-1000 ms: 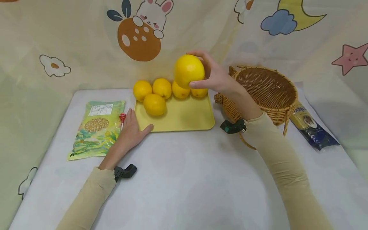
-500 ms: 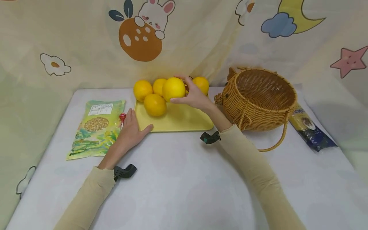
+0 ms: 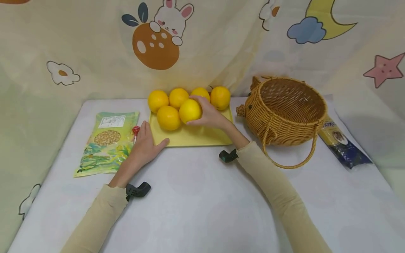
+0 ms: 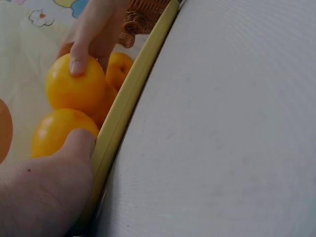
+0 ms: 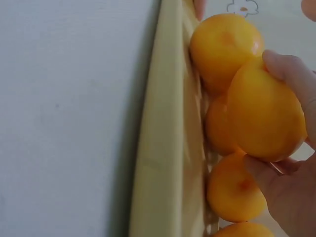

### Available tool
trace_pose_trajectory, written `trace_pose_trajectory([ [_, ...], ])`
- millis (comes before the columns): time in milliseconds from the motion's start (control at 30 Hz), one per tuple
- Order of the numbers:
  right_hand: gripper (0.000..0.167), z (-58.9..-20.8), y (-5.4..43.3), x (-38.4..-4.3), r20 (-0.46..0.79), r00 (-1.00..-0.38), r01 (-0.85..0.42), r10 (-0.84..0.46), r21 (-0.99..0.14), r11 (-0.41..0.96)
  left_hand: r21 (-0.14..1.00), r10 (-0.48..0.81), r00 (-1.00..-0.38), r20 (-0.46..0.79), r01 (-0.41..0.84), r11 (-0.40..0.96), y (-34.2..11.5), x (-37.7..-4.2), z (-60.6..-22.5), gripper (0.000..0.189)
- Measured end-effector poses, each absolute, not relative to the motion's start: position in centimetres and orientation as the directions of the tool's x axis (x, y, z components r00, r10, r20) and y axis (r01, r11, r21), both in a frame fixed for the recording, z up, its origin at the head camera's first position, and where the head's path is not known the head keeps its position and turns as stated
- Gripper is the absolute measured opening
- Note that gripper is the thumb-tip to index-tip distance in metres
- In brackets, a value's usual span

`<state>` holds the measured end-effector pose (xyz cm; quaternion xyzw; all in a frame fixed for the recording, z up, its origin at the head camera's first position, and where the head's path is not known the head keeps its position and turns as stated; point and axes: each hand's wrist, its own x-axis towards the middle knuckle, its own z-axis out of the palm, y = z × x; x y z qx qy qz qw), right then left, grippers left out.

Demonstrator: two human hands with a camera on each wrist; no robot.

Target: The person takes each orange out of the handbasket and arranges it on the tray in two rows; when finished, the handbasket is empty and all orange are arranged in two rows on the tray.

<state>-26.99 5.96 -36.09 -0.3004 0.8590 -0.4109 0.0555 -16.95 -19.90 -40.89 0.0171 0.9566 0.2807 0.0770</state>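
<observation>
A yellow tray (image 3: 205, 139) lies at the back of the white table, bearing several oranges. My right hand (image 3: 209, 113) grips one orange (image 3: 190, 111) from its right side, low over the tray. Just left of it sits a front orange (image 3: 169, 118); others stand in a row along the back, including one at the right end (image 3: 220, 98). In the right wrist view, thumb and fingers curl round the held orange (image 5: 264, 111). At the tray's left edge rests my left hand (image 3: 143, 144), its fingers straight and its thumb along the front rim.
To the right stands a wicker basket (image 3: 284, 130) with its handle hanging forward. Beyond it lies a blue and gold packet (image 3: 345, 144). On the left are a green bag (image 3: 107, 146) with a grain picture and a red lollipop (image 3: 136, 130). A printed cloth hangs behind.
My right hand has come down from above the back row, bringing the orange low beside the front one. Another orange now shows at the right end of the row. My left hand stays put.
</observation>
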Motion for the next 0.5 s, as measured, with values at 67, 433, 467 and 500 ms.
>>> trace_pose_trajectory([
  [67,0.091,-36.3,5.6,-27.0,0.128,-0.807,-0.472,-0.577,-0.726,0.5,0.538,0.075,-0.988,-0.138,-0.011,0.843,-20.0,-16.9,-40.8,0.11],
  [433,0.099,-37.5,4.0,-26.6,0.032,-0.815,-0.389,-0.578,-0.77,0.506,0.577,0.078,-0.988,-0.131,-0.012,0.817,-20.0,-17.0,-40.9,0.111],
  [467,0.1,-37.6,3.9,-26.6,0.035,-0.817,-0.387,-0.576,-0.774,0.501,0.581,0.079,-0.988,-0.13,-0.011,0.814,-20.0,-16.9,-40.9,0.112],
  [500,0.099,-37.7,3.8,-26.5,0.04,-0.816,-0.39,-0.577,-0.775,0.497,0.585,0.079,-0.988,-0.13,-0.012,0.811,-20.0,-16.9,-40.8,0.112],
])
